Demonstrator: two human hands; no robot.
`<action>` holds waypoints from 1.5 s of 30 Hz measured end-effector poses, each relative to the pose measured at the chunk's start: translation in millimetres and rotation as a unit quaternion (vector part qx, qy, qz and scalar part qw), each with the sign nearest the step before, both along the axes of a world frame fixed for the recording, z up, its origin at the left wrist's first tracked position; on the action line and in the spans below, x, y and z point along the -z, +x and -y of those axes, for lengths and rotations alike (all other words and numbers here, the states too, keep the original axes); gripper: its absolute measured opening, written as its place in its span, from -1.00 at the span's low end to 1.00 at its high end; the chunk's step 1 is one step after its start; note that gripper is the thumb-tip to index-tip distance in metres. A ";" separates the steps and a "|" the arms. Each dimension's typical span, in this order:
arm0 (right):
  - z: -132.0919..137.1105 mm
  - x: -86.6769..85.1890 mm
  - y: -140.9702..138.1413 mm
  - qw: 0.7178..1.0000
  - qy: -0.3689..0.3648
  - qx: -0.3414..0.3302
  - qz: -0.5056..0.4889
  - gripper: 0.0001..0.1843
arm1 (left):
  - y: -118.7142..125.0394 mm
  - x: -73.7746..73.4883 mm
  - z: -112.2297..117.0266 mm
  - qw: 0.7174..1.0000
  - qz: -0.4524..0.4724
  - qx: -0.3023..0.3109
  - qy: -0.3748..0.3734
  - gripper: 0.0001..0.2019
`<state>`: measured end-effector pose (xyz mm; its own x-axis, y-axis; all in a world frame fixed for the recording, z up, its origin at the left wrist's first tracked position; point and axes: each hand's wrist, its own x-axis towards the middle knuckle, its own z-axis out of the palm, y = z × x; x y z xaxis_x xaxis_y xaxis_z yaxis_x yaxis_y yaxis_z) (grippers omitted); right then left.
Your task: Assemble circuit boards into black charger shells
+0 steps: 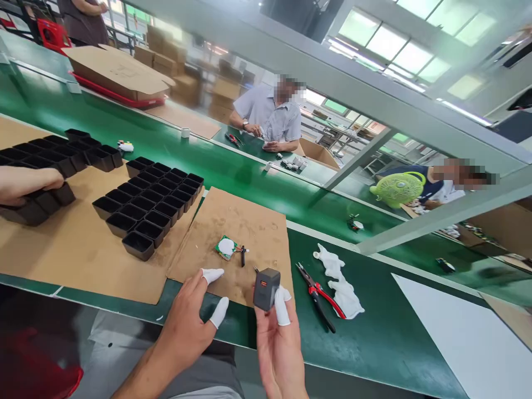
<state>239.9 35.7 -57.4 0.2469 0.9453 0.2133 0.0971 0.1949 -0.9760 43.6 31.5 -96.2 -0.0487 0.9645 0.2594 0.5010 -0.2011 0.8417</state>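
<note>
Dark charger-like housing [266, 293], one: sitting in the right hand [280, 346] above the near right corner of a cardboard sheet [261, 227], orange-lined port facing the person, longer axis standing roughly upright. Right hand: white-capped digits pinching the housing's right side; from where I am standing, the fingers beneath are being hidden. Left hand [187, 318]: holding nothing, capped forefinger and thumb standing spread across the sheet's near edge, the housing being to their right and apart from them. Circuit board [226, 247], green with white disc, one: resting near the sheet's middle, just beyond the left forefinger's tip towards the far edge; left hand being nearer to it than the right. Black strip [243, 256], one: lying beside the board's right side, long axis running near edge to far. Pliers [315, 288], one pair: resting on the green workbench [361, 346], off the sheet's right edge
</note>
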 end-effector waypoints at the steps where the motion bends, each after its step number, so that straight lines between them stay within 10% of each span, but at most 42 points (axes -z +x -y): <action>1: 2.7 -4.2 -0.3 0.997 -0.031 -0.010 -0.075 -0.65 | 0.0 1.0 0.6 1.000 -0.001 0.000 0.000 -0.56; 6: 11.7 -17.3 -2.3 0.934 -0.114 -0.073 -0.331 -0.66 | -0.1 7.0 2.0 1.000 -0.017 -0.005 0.005 -0.52; 22: 16.3 -18.6 -4.9 0.947 -0.130 -0.063 -0.286 -0.58 | -0.3 5.3 1.5 1.000 -0.028 0.004 0.011 -0.55; 28: 11.2 -10.2 -10.6 0.994 0.037 0.100 -0.012 -0.68 | -1.2 7.2 2.2 1.000 -0.026 0.002 0.001 -0.55; 35: 8.2 1.9 1.7 0.905 0.179 -0.001 0.385 -0.61 | 0.8 5.8 2.1 0.999 -0.040 0.004 -0.003 -0.54; 41: 9.2 20.3 5.3 0.922 0.136 0.010 0.363 -0.63 | 0.3 2.3 0.5 0.998 -0.053 0.007 0.016 -0.55; 45: 9.7 33.6 4.5 0.958 0.061 0.060 0.275 -0.29 | 1.1 3.3 0.7 0.998 -0.059 0.001 0.028 -0.57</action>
